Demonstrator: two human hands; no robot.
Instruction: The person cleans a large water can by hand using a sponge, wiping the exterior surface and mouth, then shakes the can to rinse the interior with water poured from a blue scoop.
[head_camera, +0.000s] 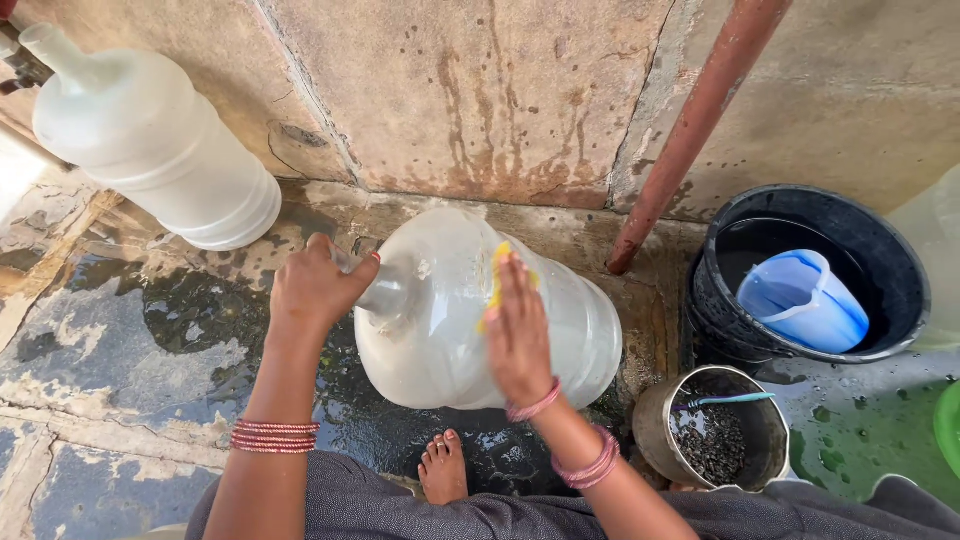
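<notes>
Left grip (315, 285) clasps jug (570, 330) neck, right (515, 330) scrubbing

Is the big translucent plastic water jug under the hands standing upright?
No, the big translucent plastic water jug lies on its side, its neck gripped by the left hand.

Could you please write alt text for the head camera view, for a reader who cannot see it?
A person's left hand grips the neck of a large translucent water jug tilted on wet stone ground, while the right hand presses a yellow scrubber against its side. Nearby stand a second jug, a black bucket holding a blue pitcher, and a small metal pot.
</notes>
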